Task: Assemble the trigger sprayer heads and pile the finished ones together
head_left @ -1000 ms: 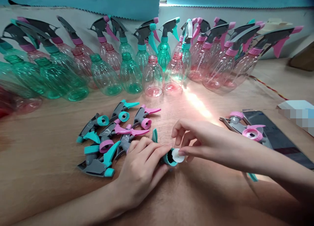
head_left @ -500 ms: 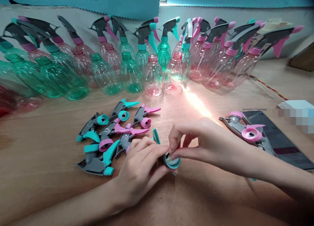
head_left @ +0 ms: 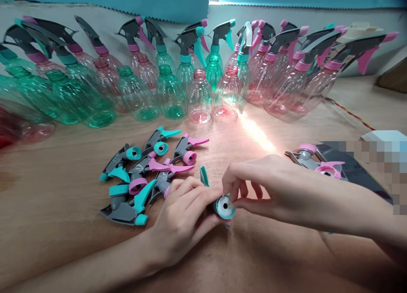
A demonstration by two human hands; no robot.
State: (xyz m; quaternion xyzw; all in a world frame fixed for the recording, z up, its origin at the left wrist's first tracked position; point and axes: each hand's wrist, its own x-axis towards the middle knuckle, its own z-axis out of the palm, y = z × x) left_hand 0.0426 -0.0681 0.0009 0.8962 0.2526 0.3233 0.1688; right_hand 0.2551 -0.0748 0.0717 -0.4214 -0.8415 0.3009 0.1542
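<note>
My left hand (head_left: 181, 216) is closed around a trigger spray head, whose teal collar (head_left: 217, 211) faces up toward me. Inside that collar lies a round white gasket (head_left: 221, 210) with a dark hole in its middle. My right hand (head_left: 263, 191) reaches in from the right, thumb and fingertips pinched at the gasket's upper right edge. The teal trigger (head_left: 204, 175) of the held head sticks up behind my left fingers; most of its grey body is hidden by them. Left of my hands lies a group of loose spray heads (head_left: 122, 210) with teal or pink collars.
Clear green bottles (head_left: 140, 98) and pink bottles (head_left: 199, 96) stand in rows at the back, several topped with spray heads. To the right, pink-collared spray heads (head_left: 307, 151) lie by a dark phone (head_left: 359, 168). A twisted cord (head_left: 349, 113) runs near a white box (head_left: 384, 136).
My right fingers have drawn slightly up and right from inside the collar, uncovering the gasket and its hole. My left hand keeps its hold on the spray head.
</note>
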